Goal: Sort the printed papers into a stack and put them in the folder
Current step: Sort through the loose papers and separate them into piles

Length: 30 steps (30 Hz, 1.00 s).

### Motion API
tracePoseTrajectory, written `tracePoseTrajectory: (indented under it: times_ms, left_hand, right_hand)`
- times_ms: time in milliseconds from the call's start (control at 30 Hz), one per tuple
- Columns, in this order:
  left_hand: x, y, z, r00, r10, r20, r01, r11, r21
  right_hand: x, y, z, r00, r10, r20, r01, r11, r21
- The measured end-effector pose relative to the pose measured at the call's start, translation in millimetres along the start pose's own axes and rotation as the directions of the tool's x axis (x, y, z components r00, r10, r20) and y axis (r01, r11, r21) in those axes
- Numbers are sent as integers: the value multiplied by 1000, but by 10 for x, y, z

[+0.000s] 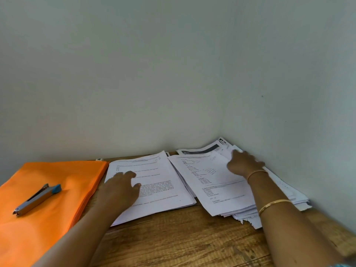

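Hands lie apart: left hand (120, 189) flat on the stack (159, 189) beside the folder (48, 218), right hand (243, 164), grip unclear, on the pile (217, 191) beyond; light, slippery sheets likely need squaring by their edges.

left hand (120, 186): palm down, fingers spread | right hand (243, 163): palm down, arm outstretched

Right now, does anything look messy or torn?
Yes. The right pile is fanned out and crooked, and its near corner looks ragged, maybe torn. The left stack is much neater. A stapler lies on the folder, so it is in the way.
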<state>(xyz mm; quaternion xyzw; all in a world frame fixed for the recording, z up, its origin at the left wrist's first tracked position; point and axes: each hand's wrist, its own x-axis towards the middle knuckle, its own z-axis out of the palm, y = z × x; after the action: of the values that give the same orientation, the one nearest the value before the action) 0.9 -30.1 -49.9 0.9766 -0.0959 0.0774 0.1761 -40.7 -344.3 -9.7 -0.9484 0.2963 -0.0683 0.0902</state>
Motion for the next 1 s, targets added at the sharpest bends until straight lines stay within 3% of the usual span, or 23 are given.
tracePoseTrajectory:
  times_ms: [100,167,233,333,667,767,867,1000]
  left_hand:
    - [57,-141,22,990,-123,72,116,989,90]
    - [80,-194,36,975,-174,137,161,982,99]
    - [92,-209,45,966,-187,181,173,981,89]
    - [101,-198,65,968,-177,180,159,981,110]
    - [39,-72,61,986,-150,69,139,980,146]
    - [15,-37,57,991,-134,27,129,982,141]
    - [-14,20,16,994,-105,-7,105,989,107]
    - [-66,20,-40,992,-91,-93,101,988,118]
  right_hand:
    - [-103,-338,130,928,-322,188,261,921,289]
    - [-209,-532,221,852,-428,302,348,893,284]
    - [-240,-617,323,823,-408,395,390,912,129]
    - [-207,-575,381,853,-297,429,342,939,-28]
    - [-172,-454,332,892,-231,389,278,958,-68]
    - [-252,-569,368,878,-320,355,374,923,-93]
    - [-383,-700,385,814,-471,341,531,840,-108]
    - [-472,-794,433,760,-509,404,608,776,-167]
